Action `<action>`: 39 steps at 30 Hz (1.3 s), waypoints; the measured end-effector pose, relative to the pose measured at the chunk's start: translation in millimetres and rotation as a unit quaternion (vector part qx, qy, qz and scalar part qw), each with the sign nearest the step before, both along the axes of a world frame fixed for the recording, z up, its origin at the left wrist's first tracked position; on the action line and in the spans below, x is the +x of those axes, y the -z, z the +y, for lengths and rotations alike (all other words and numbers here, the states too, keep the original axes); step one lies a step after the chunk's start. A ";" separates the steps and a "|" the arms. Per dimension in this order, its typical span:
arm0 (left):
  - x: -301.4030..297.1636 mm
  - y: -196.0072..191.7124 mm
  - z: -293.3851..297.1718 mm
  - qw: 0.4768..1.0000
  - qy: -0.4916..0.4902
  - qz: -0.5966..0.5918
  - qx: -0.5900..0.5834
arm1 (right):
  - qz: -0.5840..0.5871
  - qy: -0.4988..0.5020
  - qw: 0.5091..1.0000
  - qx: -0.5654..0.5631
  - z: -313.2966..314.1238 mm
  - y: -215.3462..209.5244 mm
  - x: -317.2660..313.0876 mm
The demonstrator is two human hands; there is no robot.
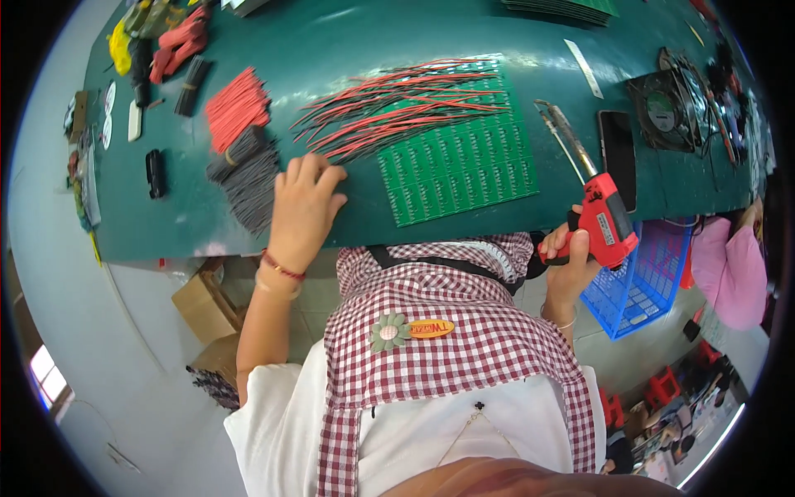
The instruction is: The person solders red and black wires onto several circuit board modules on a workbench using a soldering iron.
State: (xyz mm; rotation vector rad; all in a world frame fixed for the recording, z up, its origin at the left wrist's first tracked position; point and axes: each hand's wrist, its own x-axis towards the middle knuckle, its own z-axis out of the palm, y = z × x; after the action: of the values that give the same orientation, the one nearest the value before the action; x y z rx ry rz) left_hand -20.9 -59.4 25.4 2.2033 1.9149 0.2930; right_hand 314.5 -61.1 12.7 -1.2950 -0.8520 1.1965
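My right hand [571, 258] grips the handle of a red and black soldering gun [607, 219] at the table's near edge. Its metal tip and thin feed tube point up and away, toward the right side of a green circuit board panel [455, 170]. Red and black wires [397, 112] lie in rows across the panel's far part, their loose ends reaching left. Beside those ends, my left hand [306, 199] rests low over the table, fingers bent and thumb apart. Just left of it lie a bundle of black wires [248, 178] and a bundle of red wires [238, 108].
The green table [331, 50] carries a phone [617, 153], a fan [667, 108] and a white ruler strip [584, 68] on the right. More bundled wires [180, 41] lie far left. Stacked boards [563, 8] sit at the back. A blue crate [633, 286] stands below right, near another person's pink sleeve [729, 269].
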 end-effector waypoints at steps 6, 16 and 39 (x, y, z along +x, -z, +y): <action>-12.8 13.9 -7.7 0.997 0.076 -0.008 0.030 | 0.023 -0.024 0.998 0.057 5.0 -7.2 -9.4; -116.4 8.3 -38.6 0.976 -0.109 0.107 0.154 | 0.016 -0.021 0.998 0.051 5.3 -5.0 -9.5; -160.2 22.4 102.7 0.974 -0.053 -0.150 0.160 | 0.046 -0.017 0.994 0.094 12.7 -8.0 -11.9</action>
State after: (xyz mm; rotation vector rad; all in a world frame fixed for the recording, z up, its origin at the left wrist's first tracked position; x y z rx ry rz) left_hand -181.0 43.3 3.0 2.0866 1.9227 0.9542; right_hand 302.7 -48.4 20.7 -1.0700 -0.9007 1.1645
